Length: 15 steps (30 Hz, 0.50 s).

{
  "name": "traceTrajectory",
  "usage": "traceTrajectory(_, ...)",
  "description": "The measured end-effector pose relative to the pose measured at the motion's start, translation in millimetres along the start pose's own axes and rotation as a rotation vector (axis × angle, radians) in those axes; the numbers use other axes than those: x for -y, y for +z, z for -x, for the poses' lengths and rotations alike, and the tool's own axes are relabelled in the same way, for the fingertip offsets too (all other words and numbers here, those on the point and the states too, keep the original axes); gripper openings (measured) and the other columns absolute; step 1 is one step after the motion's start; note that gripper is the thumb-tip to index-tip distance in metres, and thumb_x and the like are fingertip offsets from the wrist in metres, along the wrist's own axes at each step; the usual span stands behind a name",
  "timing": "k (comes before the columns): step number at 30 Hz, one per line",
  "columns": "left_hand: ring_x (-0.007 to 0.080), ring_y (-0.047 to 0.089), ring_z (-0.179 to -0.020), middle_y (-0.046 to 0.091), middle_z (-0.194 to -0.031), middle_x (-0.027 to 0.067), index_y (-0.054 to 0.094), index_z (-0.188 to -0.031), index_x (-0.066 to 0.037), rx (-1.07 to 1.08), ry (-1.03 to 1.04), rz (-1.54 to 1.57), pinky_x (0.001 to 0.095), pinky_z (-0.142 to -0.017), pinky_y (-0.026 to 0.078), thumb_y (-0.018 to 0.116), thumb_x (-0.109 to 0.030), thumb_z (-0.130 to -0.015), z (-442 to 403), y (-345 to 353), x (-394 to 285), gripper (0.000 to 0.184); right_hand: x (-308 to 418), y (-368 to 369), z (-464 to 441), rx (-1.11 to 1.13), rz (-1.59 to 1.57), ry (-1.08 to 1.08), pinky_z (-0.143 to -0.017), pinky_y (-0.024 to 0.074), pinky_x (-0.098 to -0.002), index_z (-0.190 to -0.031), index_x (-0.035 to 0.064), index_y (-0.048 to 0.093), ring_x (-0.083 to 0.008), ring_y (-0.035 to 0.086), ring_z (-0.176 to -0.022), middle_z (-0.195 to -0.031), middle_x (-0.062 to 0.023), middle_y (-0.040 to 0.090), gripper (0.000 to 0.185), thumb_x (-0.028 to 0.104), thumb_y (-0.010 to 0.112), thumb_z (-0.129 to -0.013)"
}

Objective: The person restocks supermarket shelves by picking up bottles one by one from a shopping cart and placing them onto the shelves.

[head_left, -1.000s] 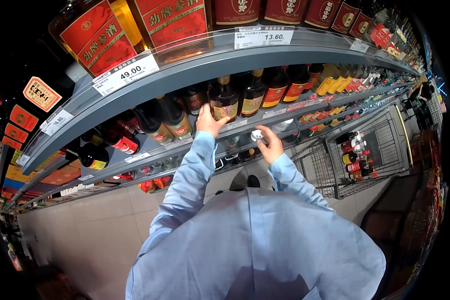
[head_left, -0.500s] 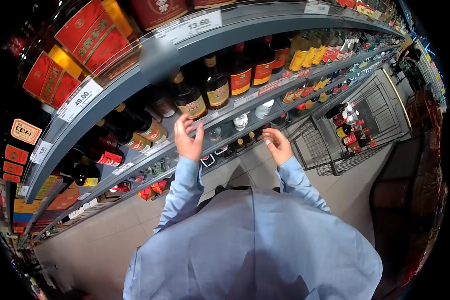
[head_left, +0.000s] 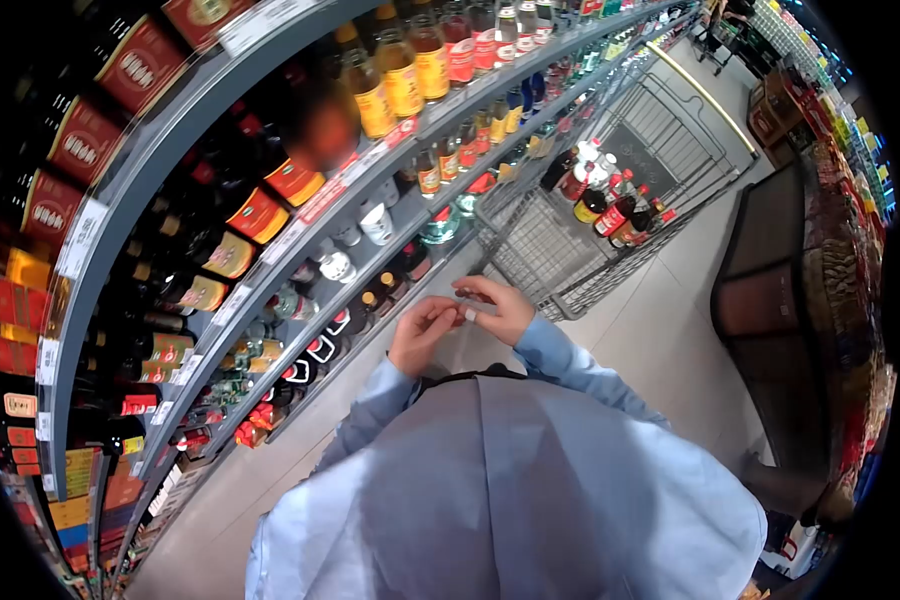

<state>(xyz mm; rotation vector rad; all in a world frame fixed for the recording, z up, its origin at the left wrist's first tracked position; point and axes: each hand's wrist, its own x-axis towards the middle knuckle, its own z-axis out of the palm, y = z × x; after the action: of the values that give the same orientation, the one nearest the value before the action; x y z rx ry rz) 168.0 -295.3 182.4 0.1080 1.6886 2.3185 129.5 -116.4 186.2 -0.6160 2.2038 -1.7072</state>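
Note:
My left hand (head_left: 422, 336) and my right hand (head_left: 500, 308) meet in front of my waist, fingertips close together, with fingers curled. Whatever may be between the fingertips is too small to name. Beyond them stands a wire shopping cart (head_left: 560, 285), holding several bottles with dark bodies and red or white caps (head_left: 613, 214). To the left, the shelves carry dark bottles with orange labels (head_left: 258, 214) and yellow-labelled bottles (head_left: 403, 90). A white patterned bottle (head_left: 336, 264) sits on a lower shelf.
The curved grey shelf edge (head_left: 135, 130) sweeps along the left. Tiled floor (head_left: 660, 330) runs between the shelves and a dark display stand (head_left: 770, 270) on the right. Packed goods (head_left: 842, 190) line the far right.
The view has turned right along the shelf, so the cart appears nearer. My left hand has come away from a shelf bottle, and both hands have drawn together near my waist.

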Motion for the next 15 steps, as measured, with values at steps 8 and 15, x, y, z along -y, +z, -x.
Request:
traceTrajectory(8, 0.0141, 0.059, -0.082, 0.061, -0.088, 0.0069, 0.053, -0.097, 0.000, 0.009, -0.113, -0.033, 0.0254, -0.074, 0.047, 0.051, -0.003, -0.087, -64.4, 64.5, 30.4, 0.010, -24.4, -87.2, 14.0, -0.030, 0.083, 0.062, -0.084, 0.0450, -0.0336, -0.116, 0.0053, 0.051, -0.0265, 0.057, -0.099, -0.106, -0.0139, 0.058, 0.040, 0.012, 0.061, -0.077)
traceTrajectory(15, 0.0108, 0.057, -0.082, 0.060, -0.086, 0.0035, 0.055, -0.093, -0.004, 0.139, -0.146, 0.016, 0.0247, -0.073, 0.046, 0.055, -0.011, -0.086, -174.4, 83.2, 70.5, 0.010, -56.3, -149.6, 3.4, -0.184, 0.089, 0.165, -0.083, 0.0452, -0.0318, -0.113, 0.0036, 0.051, -0.0249, 0.059, -0.097, -0.101, -0.0139, 0.061, 0.033, 0.011, 0.058, -0.081)
